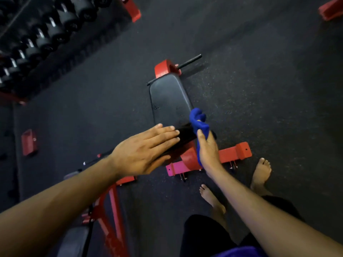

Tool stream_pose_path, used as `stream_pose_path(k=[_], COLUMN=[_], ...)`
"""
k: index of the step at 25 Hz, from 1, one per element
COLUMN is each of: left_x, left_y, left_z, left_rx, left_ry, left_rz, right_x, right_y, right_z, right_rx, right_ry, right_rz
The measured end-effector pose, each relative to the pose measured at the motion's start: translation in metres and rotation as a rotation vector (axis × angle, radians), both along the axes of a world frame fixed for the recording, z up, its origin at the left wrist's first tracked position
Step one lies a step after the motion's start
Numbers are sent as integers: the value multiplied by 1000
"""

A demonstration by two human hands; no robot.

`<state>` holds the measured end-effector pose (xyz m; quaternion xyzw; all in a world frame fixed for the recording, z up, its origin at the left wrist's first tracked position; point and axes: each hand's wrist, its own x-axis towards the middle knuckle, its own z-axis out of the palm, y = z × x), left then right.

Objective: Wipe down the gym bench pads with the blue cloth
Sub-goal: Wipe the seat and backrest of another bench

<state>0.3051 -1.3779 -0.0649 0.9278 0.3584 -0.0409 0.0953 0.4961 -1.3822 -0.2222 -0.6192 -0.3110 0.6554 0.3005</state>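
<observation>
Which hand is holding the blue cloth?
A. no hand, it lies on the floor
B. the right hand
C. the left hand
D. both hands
B: the right hand pinches the blue cloth at the edge of the bench pad, while the left hand lies flat on the pad.

Left hand (pixel 146 151) flat, fingers straight; right hand (pixel 207 151) curled in a tight grip

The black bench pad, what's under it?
Under the black bench pad a red metal frame sticks out on the floor, with a black bar at the far end. How they join is hidden by the pad and the left hand.
</observation>
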Motion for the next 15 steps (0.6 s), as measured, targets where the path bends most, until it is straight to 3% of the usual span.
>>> stream_pose_path(k=[2, 10, 15], left_x=[5, 6, 4], left_y=[2, -2, -1], left_z=[2, -2, -2], left_rx=[-7, -27, -2], left_ry=[14, 30, 49], left_rz=[27, 79, 88], right_x=[-22, -39, -47], right_y=[8, 67, 63], right_z=[-4, -96, -199], right_rx=[-4, -300, -343], right_ry=[60, 62, 90], right_rz=[126, 190, 163])
